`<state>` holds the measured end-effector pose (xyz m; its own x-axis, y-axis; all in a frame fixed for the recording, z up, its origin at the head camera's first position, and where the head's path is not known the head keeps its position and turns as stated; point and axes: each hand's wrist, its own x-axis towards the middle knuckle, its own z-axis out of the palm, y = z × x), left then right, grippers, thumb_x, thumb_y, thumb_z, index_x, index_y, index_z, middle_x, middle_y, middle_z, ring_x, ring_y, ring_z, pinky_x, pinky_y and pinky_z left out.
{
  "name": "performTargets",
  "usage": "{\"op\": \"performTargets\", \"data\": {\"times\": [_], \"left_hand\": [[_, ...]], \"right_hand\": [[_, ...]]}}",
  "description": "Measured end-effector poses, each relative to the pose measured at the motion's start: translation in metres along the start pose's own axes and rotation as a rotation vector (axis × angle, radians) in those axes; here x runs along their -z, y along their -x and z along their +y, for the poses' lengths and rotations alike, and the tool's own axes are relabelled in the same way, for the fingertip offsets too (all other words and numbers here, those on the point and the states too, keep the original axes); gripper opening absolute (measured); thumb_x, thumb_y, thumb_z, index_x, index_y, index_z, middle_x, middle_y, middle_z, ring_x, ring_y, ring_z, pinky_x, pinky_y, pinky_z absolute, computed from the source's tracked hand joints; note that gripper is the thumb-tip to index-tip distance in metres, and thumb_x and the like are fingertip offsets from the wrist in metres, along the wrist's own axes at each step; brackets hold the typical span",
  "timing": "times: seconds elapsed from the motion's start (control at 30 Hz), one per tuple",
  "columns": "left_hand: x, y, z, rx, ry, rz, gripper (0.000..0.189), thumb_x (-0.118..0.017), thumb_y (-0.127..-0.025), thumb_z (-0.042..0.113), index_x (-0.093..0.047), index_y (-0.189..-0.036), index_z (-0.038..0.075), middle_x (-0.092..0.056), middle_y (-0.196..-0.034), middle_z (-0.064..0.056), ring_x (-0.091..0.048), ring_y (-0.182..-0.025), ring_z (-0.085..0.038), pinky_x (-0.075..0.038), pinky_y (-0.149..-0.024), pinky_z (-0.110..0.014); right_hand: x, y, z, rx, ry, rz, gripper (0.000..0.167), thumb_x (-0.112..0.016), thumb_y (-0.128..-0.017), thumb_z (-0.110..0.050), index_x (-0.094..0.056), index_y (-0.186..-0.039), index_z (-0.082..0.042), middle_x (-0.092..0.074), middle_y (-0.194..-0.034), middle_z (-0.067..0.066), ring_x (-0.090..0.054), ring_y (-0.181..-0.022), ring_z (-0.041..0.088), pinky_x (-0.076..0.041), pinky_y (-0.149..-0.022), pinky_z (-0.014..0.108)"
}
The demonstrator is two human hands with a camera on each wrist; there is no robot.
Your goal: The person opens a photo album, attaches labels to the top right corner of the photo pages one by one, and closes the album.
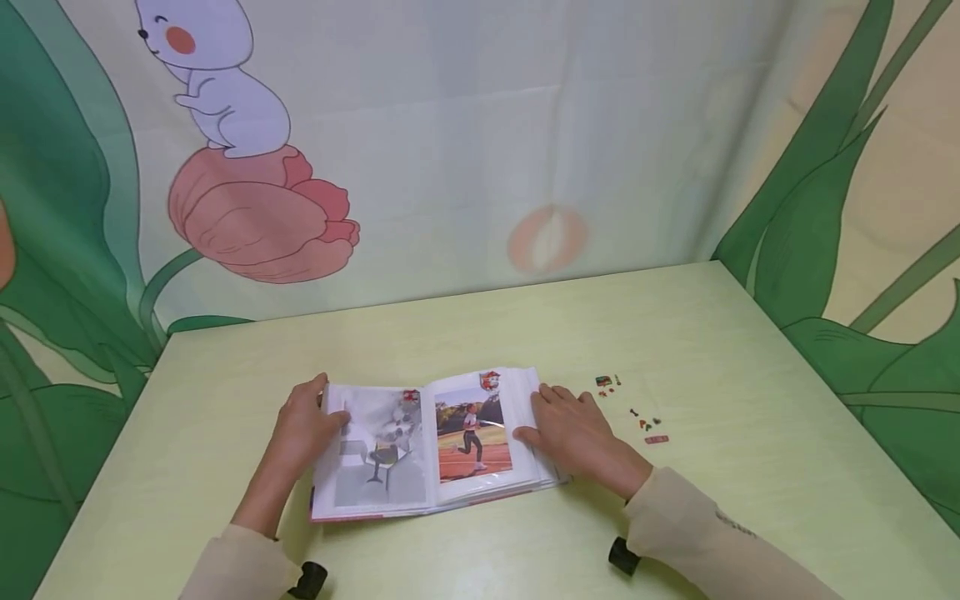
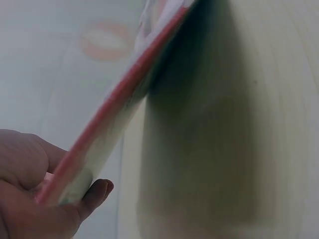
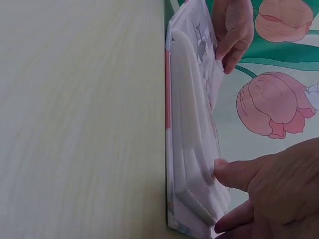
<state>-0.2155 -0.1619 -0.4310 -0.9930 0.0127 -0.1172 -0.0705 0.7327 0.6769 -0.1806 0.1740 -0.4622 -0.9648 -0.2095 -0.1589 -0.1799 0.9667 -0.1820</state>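
Observation:
A photo album lies spread on the table. Its left page carries a grey picture, its right page a photo of a runner on a track. At the left edge, my left hand pinches the cover, thumb over the page and fingers behind. In the left wrist view this red-edged cover tilts up off the table. My right hand rests on the right edge of the page stack, its thumb touching the pages and its fingers extended.
Right of the album lie several tiny stickers or charms and a small red rectangular piece. The pale table meets a printed curtain at the back, with more printed cloth along the sides.

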Motion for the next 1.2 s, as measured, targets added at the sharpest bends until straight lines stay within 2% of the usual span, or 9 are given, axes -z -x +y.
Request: {"op": "performTargets", "data": {"times": [0.2,0.3,0.4,0.53,0.6,0.67,0.93,1.2], "left_hand": [[0.008,0.01,0.011,-0.041,-0.008,-0.065,0.081,-0.064,-0.098,0.003,-0.013,-0.158,-0.014,-0.029,-0.155,-0.042,-0.047,-0.134,-0.053,-0.051,-0.1,-0.06],[0.009,0.017,0.017,-0.069,-0.001,-0.09,0.083,-0.063,-0.099,0.004,-0.009,-0.16,-0.012,-0.024,-0.159,-0.039,-0.048,-0.132,-0.05,-0.051,-0.098,-0.059],[0.007,0.024,0.024,-0.098,-0.001,-0.103,0.084,-0.062,-0.1,0.004,-0.005,-0.16,-0.011,-0.019,-0.162,-0.036,-0.043,-0.135,-0.048,-0.045,-0.106,-0.061],[0.004,0.033,0.033,-0.151,-0.013,-0.104,0.084,-0.062,-0.099,0.001,-0.004,-0.159,-0.012,-0.01,-0.166,-0.033,-0.025,-0.149,-0.047,-0.027,-0.118,-0.061],[0.002,0.036,0.038,-0.172,-0.021,-0.095,0.083,-0.061,-0.099,0.0,-0.005,-0.159,-0.013,-0.005,-0.168,-0.031,-0.015,-0.153,-0.045,-0.02,-0.121,-0.059],[0.0,0.04,0.042,-0.189,-0.031,-0.078,0.082,-0.061,-0.098,-0.001,-0.007,-0.159,-0.014,-0.001,-0.169,-0.028,-0.01,-0.155,-0.044,-0.018,-0.122,-0.058],[-0.008,0.05,0.056,-0.228,-0.062,-0.024,0.075,-0.059,-0.095,-0.007,-0.018,-0.157,-0.015,-0.001,-0.17,-0.026,-0.013,-0.154,-0.046,-0.025,-0.118,-0.058],[-0.014,0.063,0.072,-0.268,-0.052,-0.088,0.074,-0.052,-0.088,-0.015,-0.025,-0.157,-0.013,0.005,-0.171,-0.021,-0.014,-0.154,-0.044,-0.042,-0.11,-0.055]], "right_hand": [[0.0,-0.001,0.001,0.007,-0.034,0.012,0.072,-0.062,-0.102,-0.047,-0.048,-0.151,0.003,-0.042,-0.159,0.02,-0.038,-0.147,0.037,-0.035,-0.113,0.06],[-0.001,0.0,0.002,0.027,-0.069,0.024,0.069,-0.063,-0.102,-0.044,-0.047,-0.152,0.002,-0.041,-0.16,0.021,-0.037,-0.148,0.038,-0.033,-0.115,0.061],[-0.002,0.0,0.003,0.057,-0.099,0.037,0.066,-0.063,-0.103,-0.041,-0.047,-0.152,0.0,-0.041,-0.16,0.02,-0.037,-0.148,0.038,-0.033,-0.115,0.062],[-0.003,0.001,0.003,0.087,-0.117,0.059,0.063,-0.064,-0.103,-0.038,-0.049,-0.151,0.0,-0.043,-0.158,0.019,-0.039,-0.147,0.037,-0.036,-0.113,0.06],[-0.003,0.001,0.004,0.094,-0.123,0.067,0.063,-0.064,-0.103,-0.037,-0.05,-0.151,0.001,-0.044,-0.158,0.02,-0.04,-0.146,0.037,-0.036,-0.113,0.061],[-0.004,0.001,0.004,0.099,-0.127,0.072,0.062,-0.065,-0.103,-0.037,-0.05,-0.15,0.002,-0.045,-0.157,0.02,-0.04,-0.146,0.037,-0.036,-0.113,0.061],[-0.003,0.0,0.005,0.11,-0.137,0.084,0.061,-0.067,-0.102,-0.035,-0.053,-0.147,0.003,-0.047,-0.155,0.021,-0.043,-0.144,0.038,-0.039,-0.111,0.06],[-0.004,-0.001,0.007,0.126,-0.144,0.103,0.06,-0.068,-0.101,-0.034,-0.055,-0.145,0.004,-0.049,-0.153,0.022,-0.045,-0.142,0.038,-0.041,-0.11,0.059]]}}
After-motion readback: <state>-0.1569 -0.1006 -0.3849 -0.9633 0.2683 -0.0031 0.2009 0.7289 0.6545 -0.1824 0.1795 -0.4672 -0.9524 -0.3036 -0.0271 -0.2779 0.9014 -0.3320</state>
